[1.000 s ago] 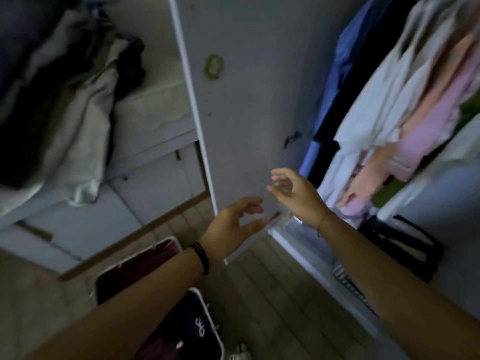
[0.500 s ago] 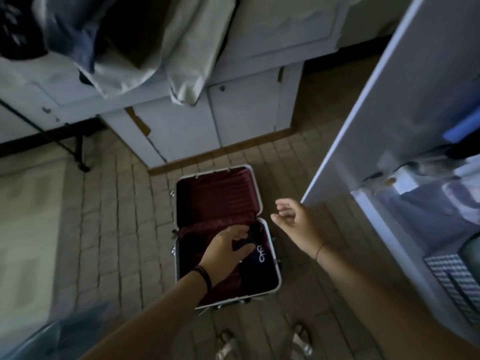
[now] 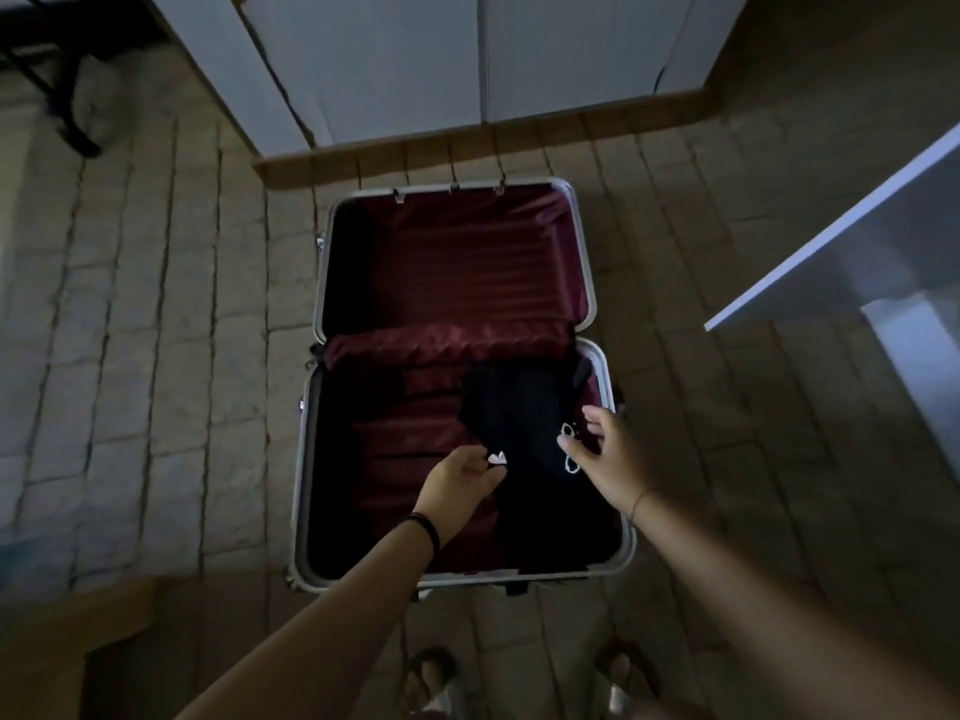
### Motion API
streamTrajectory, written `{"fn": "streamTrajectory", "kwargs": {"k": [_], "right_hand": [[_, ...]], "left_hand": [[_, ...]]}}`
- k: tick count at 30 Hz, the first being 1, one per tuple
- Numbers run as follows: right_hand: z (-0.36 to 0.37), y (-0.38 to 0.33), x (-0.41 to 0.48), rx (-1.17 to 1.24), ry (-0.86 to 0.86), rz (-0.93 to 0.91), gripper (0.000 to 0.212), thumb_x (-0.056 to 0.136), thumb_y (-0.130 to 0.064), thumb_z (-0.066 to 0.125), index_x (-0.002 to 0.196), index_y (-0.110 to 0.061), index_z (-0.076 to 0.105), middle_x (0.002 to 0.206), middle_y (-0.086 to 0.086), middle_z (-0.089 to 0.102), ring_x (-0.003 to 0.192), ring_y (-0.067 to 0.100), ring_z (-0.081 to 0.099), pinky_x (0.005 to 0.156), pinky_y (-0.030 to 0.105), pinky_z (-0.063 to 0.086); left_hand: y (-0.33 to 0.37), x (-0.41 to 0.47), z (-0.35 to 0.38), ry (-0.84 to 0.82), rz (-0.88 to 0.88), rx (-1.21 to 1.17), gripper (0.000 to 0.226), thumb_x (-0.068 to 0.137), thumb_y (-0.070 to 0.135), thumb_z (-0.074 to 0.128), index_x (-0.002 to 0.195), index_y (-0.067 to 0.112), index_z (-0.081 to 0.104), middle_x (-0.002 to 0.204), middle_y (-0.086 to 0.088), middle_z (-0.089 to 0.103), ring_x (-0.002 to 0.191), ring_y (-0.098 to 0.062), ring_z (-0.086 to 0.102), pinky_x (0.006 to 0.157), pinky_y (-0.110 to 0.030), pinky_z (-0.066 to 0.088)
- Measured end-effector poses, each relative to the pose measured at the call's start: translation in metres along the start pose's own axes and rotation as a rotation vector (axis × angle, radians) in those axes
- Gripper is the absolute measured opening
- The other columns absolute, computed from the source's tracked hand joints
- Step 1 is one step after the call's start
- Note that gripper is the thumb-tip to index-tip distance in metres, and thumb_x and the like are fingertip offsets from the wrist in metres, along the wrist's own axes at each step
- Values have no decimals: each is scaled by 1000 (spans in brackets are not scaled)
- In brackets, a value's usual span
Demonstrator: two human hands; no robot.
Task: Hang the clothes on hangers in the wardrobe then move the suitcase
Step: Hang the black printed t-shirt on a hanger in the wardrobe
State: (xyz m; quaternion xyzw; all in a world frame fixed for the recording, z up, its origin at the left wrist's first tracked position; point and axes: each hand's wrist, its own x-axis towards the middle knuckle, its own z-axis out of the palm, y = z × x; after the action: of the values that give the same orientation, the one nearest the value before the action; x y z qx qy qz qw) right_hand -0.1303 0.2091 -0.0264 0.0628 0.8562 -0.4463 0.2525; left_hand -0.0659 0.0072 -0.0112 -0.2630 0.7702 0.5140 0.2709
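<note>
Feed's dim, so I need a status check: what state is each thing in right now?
Suitcase: open flat on floor.
Garment: dark, lying in near half.
Left hand: fingers curled at garment, grip unclear.
Right hand: open, over garment.
Wardrobe door: open.

Tiled floor, open suitcase flat in ctr, white cabinet far, black stand leg far left, sandals near.

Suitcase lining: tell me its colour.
The lining is dark red; the head view shows it best, on the far half.
</note>
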Motion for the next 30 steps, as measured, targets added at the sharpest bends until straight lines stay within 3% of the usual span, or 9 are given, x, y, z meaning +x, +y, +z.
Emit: {"fn": "streamTrajectory", "kwargs": {"k": [5,9,11,13,17,20,24,27,30], "right_hand": [[56,77,72,-209,-51,-13,83,87,-44,60,149,-9,18,156,9,18,143,23,22,114,34,25],[88,106,102,-123,41,20,85,87,-42,61,150,-9,14,155,9,17,138,22,32,102,23,30],[97,114,110,-36,81,51,85,86,-42,62,150,-10,14,154,9,22,136,22,36,103,27,33],[98,115,114,10,106,108,85,84,-46,64,148,-10,21,150,10,33,133,24,41,105,35,39],[94,104,116,261,10,203,42,81,-37,71,111,-10,62,108,6,68,100,21,65,77,25,50],[94,88,105,520,-142,253,29,80,-33,73,100,-12,68,91,3,73,82,15,71,62,17,54],[89,61,92,645,-141,189,32,81,-28,71,108,-11,67,101,6,73,89,16,71,72,23,56],[72,22,70,647,-118,129,29,80,-32,71,106,-19,67,102,-2,72,90,10,69,76,21,56],[47,-28,38,650,-150,69,37,75,-44,71,108,-28,65,110,-6,69,101,9,66,89,29,52]], "left_hand": [[-69,95,36,-5,-130,-193,55,88,36,63,133,10,46,121,2,57,105,-10,54,91,-24,41],[-100,140,59,-109,-144,-280,27,91,41,57,102,18,62,111,-3,68,97,-13,64,86,-28,49],[-109,154,68,-141,-163,-355,43,84,50,61,108,15,62,108,-4,70,99,-17,66,92,-34,51],[-113,161,72,-178,-244,-434,70,71,62,66,118,10,58,115,-5,67,104,-22,65,97,-40,49],[-106,160,75,-225,-293,-603,52,83,48,66,110,4,66,106,-10,71,96,-26,68,88,-37,53],[-99,157,72,-216,-261,-683,49,78,43,73,116,13,64,106,-7,72,96,-23,70,88,-36,54],[-74,139,44,-122,-135,-653,59,68,44,80,117,14,62,108,-5,72,97,-22,69,89,-38,55],[-35,103,13,-62,-22,-534,32,80,33,72,108,17,65,104,-1,72,93,-15,70,79,-27,56],[13,56,-25,-27,70,-427,16,83,29,70,98,24,66,98,5,73,87,-8,70,72,-18,55]]}}
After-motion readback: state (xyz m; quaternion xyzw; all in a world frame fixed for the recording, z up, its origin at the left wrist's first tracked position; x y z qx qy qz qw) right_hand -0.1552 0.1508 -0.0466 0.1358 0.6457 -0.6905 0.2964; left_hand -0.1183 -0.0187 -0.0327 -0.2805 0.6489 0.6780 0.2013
